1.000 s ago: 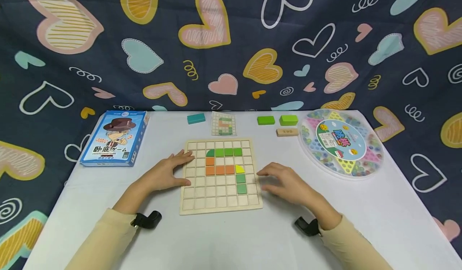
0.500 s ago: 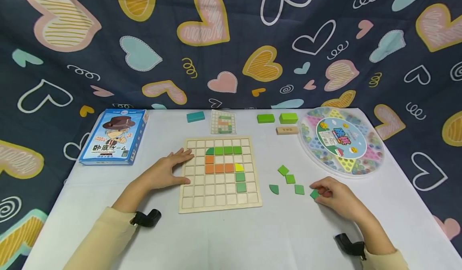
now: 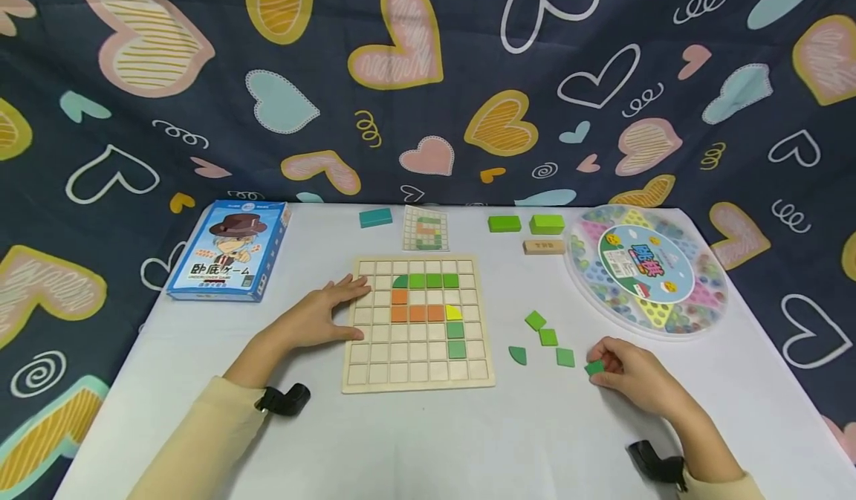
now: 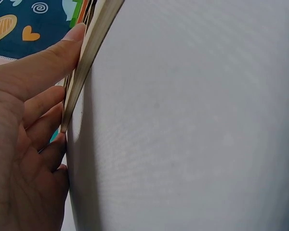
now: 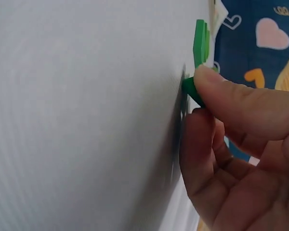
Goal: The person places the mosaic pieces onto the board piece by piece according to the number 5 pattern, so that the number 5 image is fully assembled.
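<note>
Right hand [image 3: 635, 380], curled, pinching a small flat dark-green square tile [image 3: 594, 368] between thumb and fingertips, low against the smooth white tablecloth [image 3: 468, 440], right of the wooden grid board [image 3: 417, 324]. In the right wrist view, same tile [image 5: 191, 90] thin and matte, its edge pressed under the thumb tip. Near it, to its left, 3 more loose green square tiles [image 3: 548, 336] and 1 green quarter-round piece [image 3: 518, 355], all flat on the cloth, apart from each other.

Left hand [image 3: 321, 314], fingers straight and relaxed, resting flat on the board's left edge; from the left wrist view [image 4: 33, 144], fingertips against the pale layered wood rim [image 4: 86, 62].

On the board, shallow square cells, partly filled: a row of green pieces on top, orange squares below, 1 yellow rounded piece, 2 green squares beneath it.

Behind the board: a small gridded pattern card [image 3: 425, 228], a teal block [image 3: 375, 218], 2 light-green blocks [image 3: 527, 223], 1 plain wooden block [image 3: 544, 247]. Far right, a round clear plastic marble-game case [image 3: 645, 270]. Left, a glossy blue cardboard game box [image 3: 230, 250]. Backdrop of dark cloth printed with hearts [image 3: 428, 76].
</note>
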`<state>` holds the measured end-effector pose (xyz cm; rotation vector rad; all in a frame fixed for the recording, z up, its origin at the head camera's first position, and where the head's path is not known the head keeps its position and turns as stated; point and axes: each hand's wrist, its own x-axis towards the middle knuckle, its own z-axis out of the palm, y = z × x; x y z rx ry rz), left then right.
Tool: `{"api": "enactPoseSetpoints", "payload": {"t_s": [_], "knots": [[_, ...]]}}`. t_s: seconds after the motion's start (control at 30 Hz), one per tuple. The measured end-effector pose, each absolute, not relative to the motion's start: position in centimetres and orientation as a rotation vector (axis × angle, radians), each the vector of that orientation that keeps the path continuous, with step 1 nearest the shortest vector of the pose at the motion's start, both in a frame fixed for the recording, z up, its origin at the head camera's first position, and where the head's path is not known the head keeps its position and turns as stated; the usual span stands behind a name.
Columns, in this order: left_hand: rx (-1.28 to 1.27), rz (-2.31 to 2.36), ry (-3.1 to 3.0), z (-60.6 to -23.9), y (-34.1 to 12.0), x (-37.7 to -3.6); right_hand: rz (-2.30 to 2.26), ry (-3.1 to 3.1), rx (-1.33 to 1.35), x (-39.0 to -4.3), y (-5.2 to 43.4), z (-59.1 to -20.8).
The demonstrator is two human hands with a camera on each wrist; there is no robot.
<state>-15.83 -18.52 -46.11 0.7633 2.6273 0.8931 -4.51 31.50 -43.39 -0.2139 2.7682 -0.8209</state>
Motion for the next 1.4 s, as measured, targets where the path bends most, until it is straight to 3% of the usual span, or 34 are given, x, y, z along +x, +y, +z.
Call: {"api": "enactPoseSetpoints", "payload": {"t_s": [0.2,0.5,0.73,1.4], "knots": [[0.777,0.902,2.624,-46.1,-18.4,-16.0,-0.958,2.766,-0.251,-4.4,29.8,-42.6],[0.771,0.915,2.616,-46.2,-18.6,-16.1,-1.262,2.473,-0.565,-6.2,22.2,-42.6],[0.784,0.929,2.606,-46.2,-18.5,-16.0,-1.215,2.408,-0.585,-7.5,18.0,-43.6],[0.778,0.903,2.618,-46.1,-18.4,-15.9,-0.99,2.58,-0.882,-8.3,16.3,-44.3]]}}
